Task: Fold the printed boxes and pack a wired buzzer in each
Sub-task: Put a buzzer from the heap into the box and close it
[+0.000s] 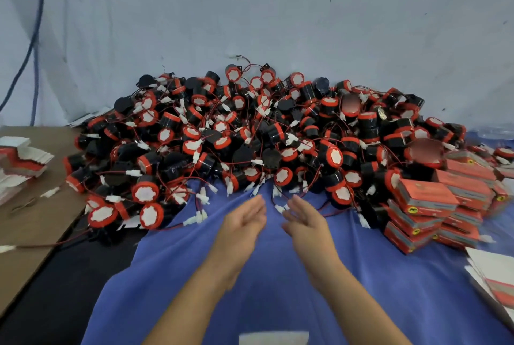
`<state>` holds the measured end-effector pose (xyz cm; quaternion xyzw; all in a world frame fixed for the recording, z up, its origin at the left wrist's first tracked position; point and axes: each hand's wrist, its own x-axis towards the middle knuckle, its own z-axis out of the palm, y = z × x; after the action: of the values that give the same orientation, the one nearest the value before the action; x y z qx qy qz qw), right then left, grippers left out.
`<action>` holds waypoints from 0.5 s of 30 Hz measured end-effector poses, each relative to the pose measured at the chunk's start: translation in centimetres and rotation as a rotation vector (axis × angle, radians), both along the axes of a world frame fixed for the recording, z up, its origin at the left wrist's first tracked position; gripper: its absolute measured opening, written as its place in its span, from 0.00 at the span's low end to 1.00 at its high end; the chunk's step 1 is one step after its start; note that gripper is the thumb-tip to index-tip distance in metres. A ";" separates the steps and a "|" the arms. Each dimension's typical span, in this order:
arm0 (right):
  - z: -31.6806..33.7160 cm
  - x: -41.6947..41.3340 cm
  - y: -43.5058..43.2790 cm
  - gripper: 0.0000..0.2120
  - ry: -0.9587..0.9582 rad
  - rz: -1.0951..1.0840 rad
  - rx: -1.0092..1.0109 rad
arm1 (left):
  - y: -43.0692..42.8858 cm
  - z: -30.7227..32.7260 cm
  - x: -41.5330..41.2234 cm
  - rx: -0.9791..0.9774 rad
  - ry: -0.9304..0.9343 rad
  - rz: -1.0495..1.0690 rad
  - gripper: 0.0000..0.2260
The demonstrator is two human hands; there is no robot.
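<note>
Flat unfolded boxes (19,161) stacked left of the buzzer pile (250,133), your left hand (244,219) open and empty just below the pile, your right hand (306,219) likewise open beside it, folded boxes (434,205) stacked at the pile's right.

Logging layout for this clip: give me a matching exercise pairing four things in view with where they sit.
Things:
1. pile of wired buzzers
2. stack of folded red boxes
3. flat unfolded box blanks
4. left hand and right hand

Places:
A. on the brown board, far left
B. right side, on the blue cloth
C. centre, against the back wall
D. open and empty, just before the pile

Pairs: 1-C, 2-B, 3-A, 4-D
</note>
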<state>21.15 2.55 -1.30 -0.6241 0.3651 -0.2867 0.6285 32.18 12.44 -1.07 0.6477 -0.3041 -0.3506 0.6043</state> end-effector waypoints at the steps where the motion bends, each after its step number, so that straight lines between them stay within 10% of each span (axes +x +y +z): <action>1: 0.6 2.3 -1.7 0.28 0.004 0.010 -0.017 | -2.8 0.5 1.1 -0.002 -0.032 -0.006 0.21; 15: -0.1 15.9 -15.0 0.21 0.221 -0.090 -0.172 | -19.8 0.4 11.7 0.140 -0.104 0.158 0.18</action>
<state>37.01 -12.50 -1.42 -0.6862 0.4341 -0.2743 0.5152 43.91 -7.38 -0.71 0.7276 -0.2578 -0.2883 0.5666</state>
